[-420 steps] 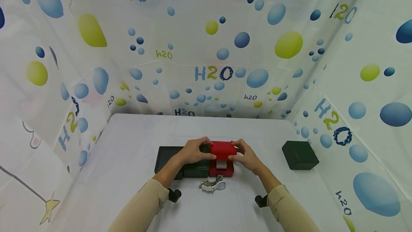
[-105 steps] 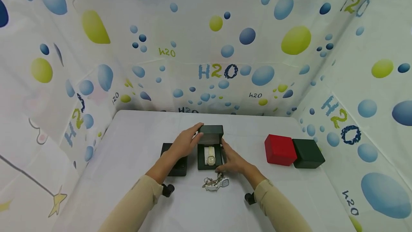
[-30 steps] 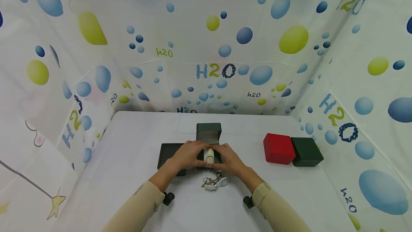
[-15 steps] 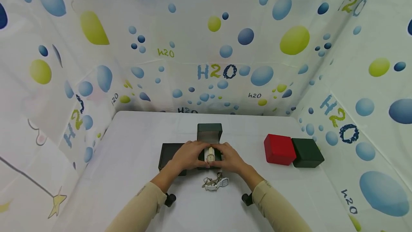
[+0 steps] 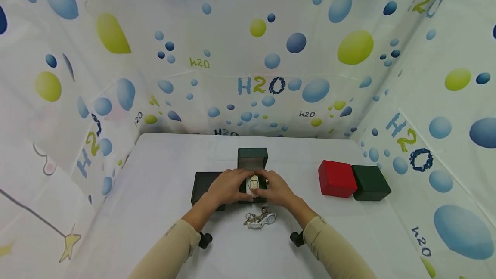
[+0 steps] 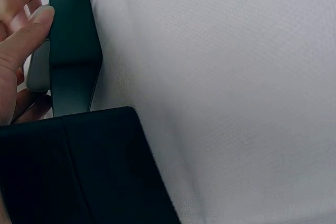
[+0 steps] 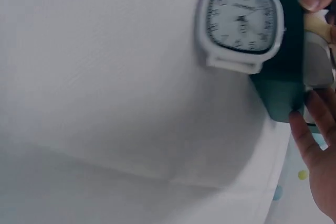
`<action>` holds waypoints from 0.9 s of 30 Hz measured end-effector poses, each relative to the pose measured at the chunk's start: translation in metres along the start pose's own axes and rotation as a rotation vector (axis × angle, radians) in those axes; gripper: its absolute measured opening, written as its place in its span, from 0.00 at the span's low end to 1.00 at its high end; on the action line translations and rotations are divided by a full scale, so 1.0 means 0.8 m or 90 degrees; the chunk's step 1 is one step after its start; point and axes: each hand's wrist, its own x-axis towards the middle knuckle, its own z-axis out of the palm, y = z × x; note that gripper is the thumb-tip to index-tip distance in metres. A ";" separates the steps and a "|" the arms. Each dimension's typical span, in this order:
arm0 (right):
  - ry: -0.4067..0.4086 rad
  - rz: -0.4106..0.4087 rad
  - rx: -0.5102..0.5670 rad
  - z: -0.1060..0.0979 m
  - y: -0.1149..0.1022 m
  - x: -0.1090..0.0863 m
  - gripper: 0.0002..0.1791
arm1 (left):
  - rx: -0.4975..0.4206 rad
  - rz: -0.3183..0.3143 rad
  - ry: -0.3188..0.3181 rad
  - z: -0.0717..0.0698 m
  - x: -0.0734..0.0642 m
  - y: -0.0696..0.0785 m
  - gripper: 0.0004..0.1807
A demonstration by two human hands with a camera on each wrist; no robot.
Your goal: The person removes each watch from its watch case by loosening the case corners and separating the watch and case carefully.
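A small gold-faced wristwatch with a pale strap [image 5: 253, 183] sits round a grey cushion [image 7: 318, 61] inside an open dark green watch box [image 5: 252, 157], its lid standing up at the back. My left hand [image 5: 227, 187] reaches in from the left, thumb and fingers curled at the watch and cushion. From the right, my right hand [image 5: 278, 190] pinches at the same watch; one of its fingers touches the box's side in the right wrist view. The fingers partly hide the watch. In front of the box lie a white watch [image 7: 241, 19] and a metal-chain piece [image 5: 264, 209].
A black box [image 5: 202, 184] stands close on the left of the open box, behind my left wrist. To the right, a red box [image 5: 338, 178] and a closed dark green box [image 5: 370, 183] stand side by side. White cloth [image 5: 174, 154] covers the table.
The red box has gone from the middle to the right side. The green box's lid was raised, both hands came in on the watch, and its face has now shifted slightly up and back.
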 end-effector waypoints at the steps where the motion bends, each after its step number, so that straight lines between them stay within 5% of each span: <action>1: -0.001 0.002 0.011 -0.001 -0.001 0.001 0.37 | 0.000 0.001 0.000 0.000 0.000 0.000 0.48; 8: -0.039 -0.017 0.013 -0.008 -0.005 0.008 0.34 | 0.003 -0.002 0.002 0.000 0.001 -0.001 0.47; 27: -0.006 -0.116 0.048 0.000 -0.005 0.000 0.34 | 0.005 0.002 0.005 0.001 0.001 0.000 0.49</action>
